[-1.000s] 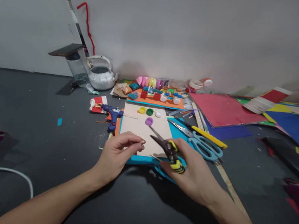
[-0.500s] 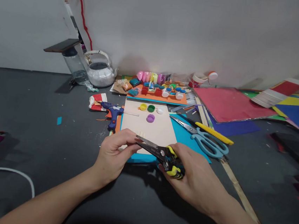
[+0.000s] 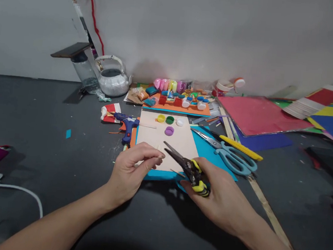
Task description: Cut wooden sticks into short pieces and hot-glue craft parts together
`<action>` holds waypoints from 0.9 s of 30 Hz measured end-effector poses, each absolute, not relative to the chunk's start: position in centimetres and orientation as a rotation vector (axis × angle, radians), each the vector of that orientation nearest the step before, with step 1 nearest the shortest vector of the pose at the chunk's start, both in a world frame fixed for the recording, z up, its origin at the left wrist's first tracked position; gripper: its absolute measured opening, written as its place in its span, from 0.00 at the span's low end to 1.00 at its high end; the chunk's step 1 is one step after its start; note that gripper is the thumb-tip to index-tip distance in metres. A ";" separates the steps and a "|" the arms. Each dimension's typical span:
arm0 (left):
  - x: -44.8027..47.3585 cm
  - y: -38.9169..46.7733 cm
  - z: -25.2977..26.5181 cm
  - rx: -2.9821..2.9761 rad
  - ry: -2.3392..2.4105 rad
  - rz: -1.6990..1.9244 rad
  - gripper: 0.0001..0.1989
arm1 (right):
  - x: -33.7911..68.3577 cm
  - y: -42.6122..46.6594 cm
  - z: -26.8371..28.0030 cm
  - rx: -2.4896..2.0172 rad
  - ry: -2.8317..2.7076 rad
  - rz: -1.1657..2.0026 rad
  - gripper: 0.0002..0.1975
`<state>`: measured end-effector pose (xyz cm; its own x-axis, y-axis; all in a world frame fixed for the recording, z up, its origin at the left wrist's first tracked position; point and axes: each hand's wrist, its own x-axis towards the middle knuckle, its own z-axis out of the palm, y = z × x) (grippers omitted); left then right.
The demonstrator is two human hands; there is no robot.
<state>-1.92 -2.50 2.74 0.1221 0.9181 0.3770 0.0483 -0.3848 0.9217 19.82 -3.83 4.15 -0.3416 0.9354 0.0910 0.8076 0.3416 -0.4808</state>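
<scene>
"What's crowding those snips?"

"Take them as the clock's centre. The glue gun lies at ten, its thin stick reaching over the cream sheet. A purple cap sits at eleven, nearest the tips. Light-blue scissors sprawl between two and three, a yellow cutter just beyond."

"And farther across the worktop?"

"Kettle between ten and eleven, red sheet between one and two."

"Which way do the snips point?"

"Their long axis slants, tips between ten and eleven, handles toward four or five. They're over the cream sheet's near part, blades a little parted."

"How are the hands?"

"The right hand is wrapped round the handles. The left hand, at nine, has thumb and fingertips pinched together; whether a sliver is between them, I can't tell."
</scene>
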 end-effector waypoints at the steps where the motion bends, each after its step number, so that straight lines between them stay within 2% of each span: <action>1: -1.9 -2.5 2.8 1.618 0.972 1.362 0.06 | 19.7 -3.8 4.2 -1.539 -2.276 0.516 0.09; 11: -2.0 -2.3 3.2 1.784 0.998 1.297 0.11 | 20.0 -3.9 3.8 -1.521 -2.352 0.399 0.10; 17: -2.2 -2.3 3.1 1.823 1.018 1.262 0.12 | 20.5 -4.0 3.9 -1.550 -2.402 0.255 0.05; 23: -2.2 -2.1 3.0 1.753 0.968 1.254 0.10 | 20.3 -3.8 4.2 -1.559 -2.321 0.394 0.08; 27: -2.3 -2.0 3.1 1.821 0.984 1.205 0.14 | 20.1 -3.9 4.3 -1.541 -2.364 0.431 0.11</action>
